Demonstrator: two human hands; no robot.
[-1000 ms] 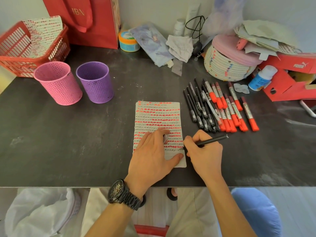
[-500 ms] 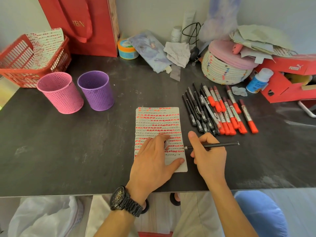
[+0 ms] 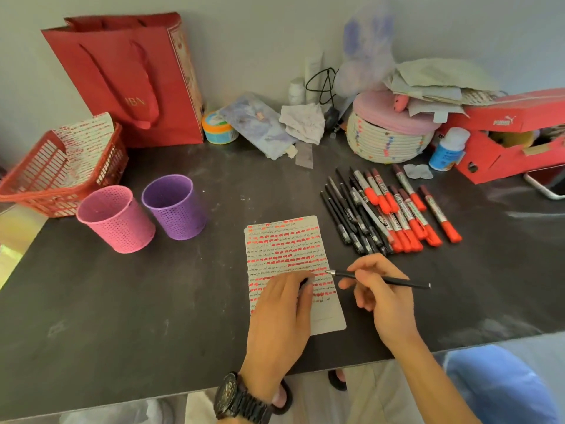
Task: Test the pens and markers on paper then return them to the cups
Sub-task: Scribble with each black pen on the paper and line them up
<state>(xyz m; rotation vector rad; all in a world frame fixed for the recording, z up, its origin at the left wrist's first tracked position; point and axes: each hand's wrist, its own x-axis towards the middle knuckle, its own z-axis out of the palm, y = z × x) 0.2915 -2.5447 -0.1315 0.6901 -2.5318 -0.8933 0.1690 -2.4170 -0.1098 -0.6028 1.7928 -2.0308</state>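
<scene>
Black fineliner pen, one, held in the right hand above the dark table. Its long axis runs nearly level from left to right. The nib points left and lies at the right edge of the single sheet of paper, while the rear end points right. The right hand's thumb and first fingers pinch the barrel near its front, and the other fingers are loosely curled.

The left hand lies on the lower half of the paper. A small dark piece shows at its index fingertip; whether it is gripped cannot be told.

There are two perforated cups, the pink cup and the purple cup, standing upright side by side to the left of the paper. Right of the paper lie the black pens and the orange-capped markers, too overlapped for an exact count.

One second earlier the nib was low on the sheet beside the left thumb, with the pen slanting up to the right. It now sits higher and flatter, and the left thumb is out of sight. The cups and paper keep their places.
</scene>
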